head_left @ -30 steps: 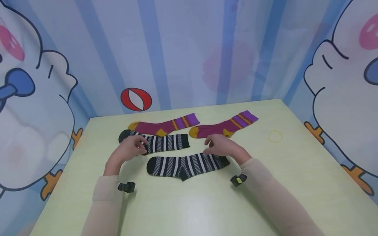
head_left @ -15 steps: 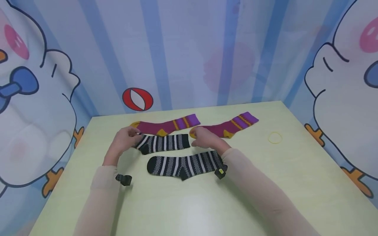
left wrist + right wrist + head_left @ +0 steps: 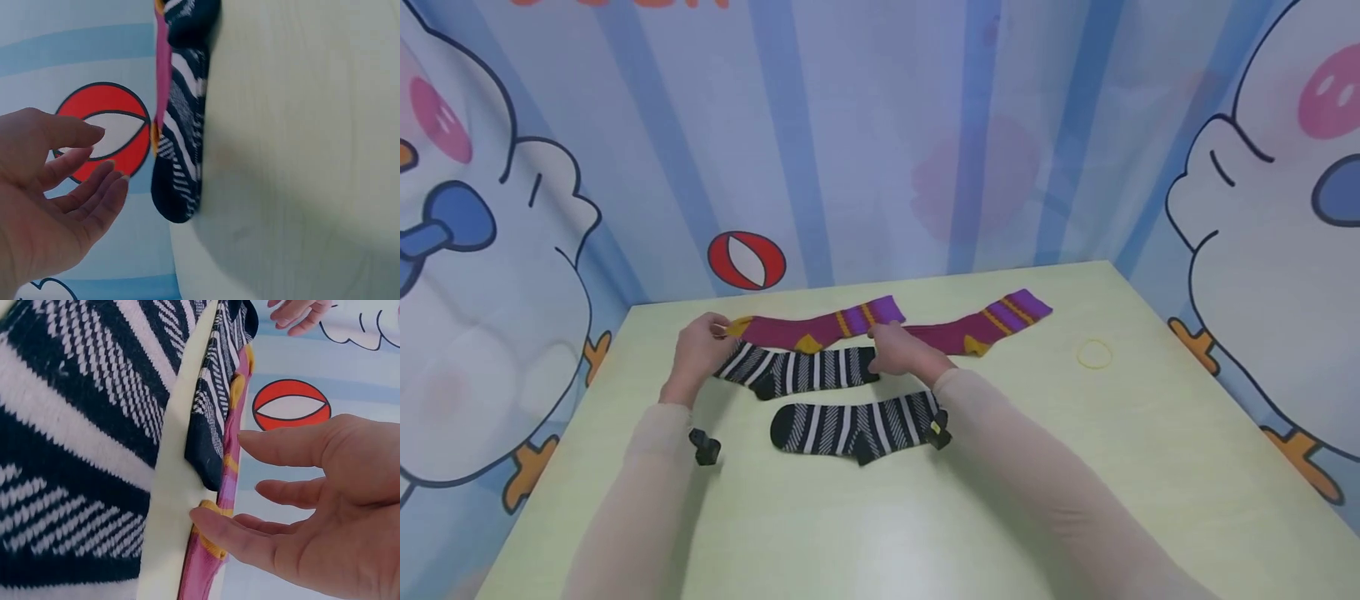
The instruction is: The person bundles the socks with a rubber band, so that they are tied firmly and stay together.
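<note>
Two black-and-white striped socks lie flat on the table: an upper striped sock (image 3: 820, 371) and a lower striped sock (image 3: 827, 427). Behind them are a left burgundy sock (image 3: 782, 332) and a right burgundy sock (image 3: 951, 337), both with mustard toes and purple cuffs. My left hand (image 3: 696, 354) hovers by the toes of the upper striped sock and left burgundy sock, partly covering the striped toe. Its fingers (image 3: 94, 187) are loosely bent around nothing. Near the upper striped sock's cuff is my right hand (image 3: 901, 350), thumb and fingers spread; it hides the right burgundy sock's toe.
A thin yellow rubber band (image 3: 1095, 354) lies at the right of the pale table (image 3: 880, 533). A printed curtain (image 3: 880, 150) with cartoon figures and a red ball stands along the table's back and sides.
My right hand has moved left and away from me, from the lower striped sock's cuff to the upper one's. My left hand has shifted slightly left and farther away. The socks look unmoved.
</note>
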Demonstrator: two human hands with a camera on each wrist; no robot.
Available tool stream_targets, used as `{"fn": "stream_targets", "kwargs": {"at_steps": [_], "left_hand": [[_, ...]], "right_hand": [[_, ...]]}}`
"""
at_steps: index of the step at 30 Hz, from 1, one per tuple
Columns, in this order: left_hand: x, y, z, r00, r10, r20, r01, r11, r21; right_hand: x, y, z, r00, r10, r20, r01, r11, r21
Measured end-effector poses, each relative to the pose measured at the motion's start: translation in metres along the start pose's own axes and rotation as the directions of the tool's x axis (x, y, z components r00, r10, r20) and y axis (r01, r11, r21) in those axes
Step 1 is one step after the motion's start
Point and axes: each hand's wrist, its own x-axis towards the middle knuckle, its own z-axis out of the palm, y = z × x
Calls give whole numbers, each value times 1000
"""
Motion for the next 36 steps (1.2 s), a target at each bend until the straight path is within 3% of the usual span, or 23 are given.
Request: {"fn": "stream_targets", "kwargs": {"at_steps": [4,8,17,23,36], "left_hand": [[7,-11,0,999,19,-45,-18,1000,18],[12,-19,1,999,11,-51,-9,1000,25],[18,-29,0,999,-41,35,39,997,62],[18,-31,2,995,-88,51,85,994,62],[19,-35,3,990,-93,108,83,992,91]], "right_hand": [[4,-2,2,1000,23,4,-23,1000,-11],[7,-4,4,999,39,2,-39,999,2],[17,-5,6,998,69,-4,-69,998,16],[21,-1,10,997,70,-30,-70,998,7],[25,-5,16,999,21,-48,-23,999,-46]]}}
